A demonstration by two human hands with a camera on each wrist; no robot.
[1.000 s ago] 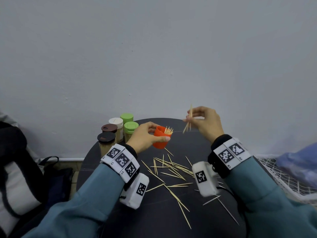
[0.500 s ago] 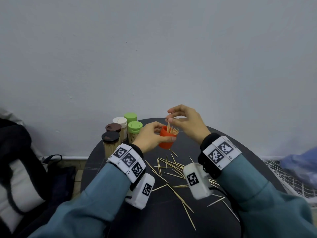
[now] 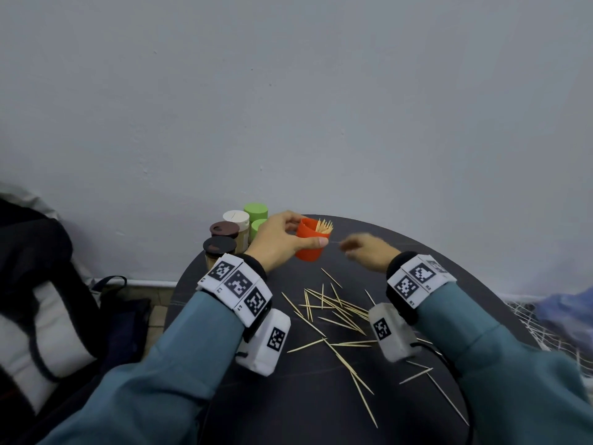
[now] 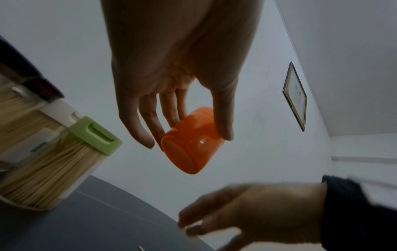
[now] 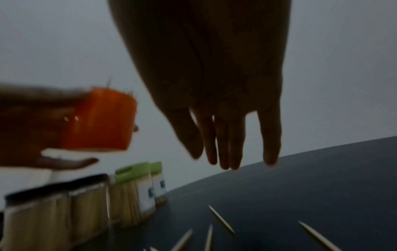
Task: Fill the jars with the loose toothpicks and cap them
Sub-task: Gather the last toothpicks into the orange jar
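The left hand (image 3: 278,242) holds an orange jar (image 3: 310,241) up off the dark round counter (image 3: 288,412). Its fingers (image 4: 169,112) and thumb curl around the jar's sides. The jar has no cap on, and it tips a little toward 1 o'clock. A bunch of toothpicks (image 3: 324,227) sticks out of its open top.

The right hand (image 3: 369,252) floats just beside the jar, at its 3 o'clock side. It looks blurry. In the right wrist view its fingers (image 5: 223,144) hang down straight and loose, and they hold nothing.

Many loose toothpicks (image 3: 337,313) lie scattered on the counter between the 2 wrists, toward 6 o'clock from the jar.

At 9 o'clock from the orange jar stand 5 more jars with caps on, close together. 2 have green caps (image 3: 255,212), 1 has a white cap (image 3: 236,217), and 2 have dark caps (image 3: 219,246). They are packed with toothpicks.

A black and white bag (image 3: 38,300) sits far over at 9 o'clock, off the counter.
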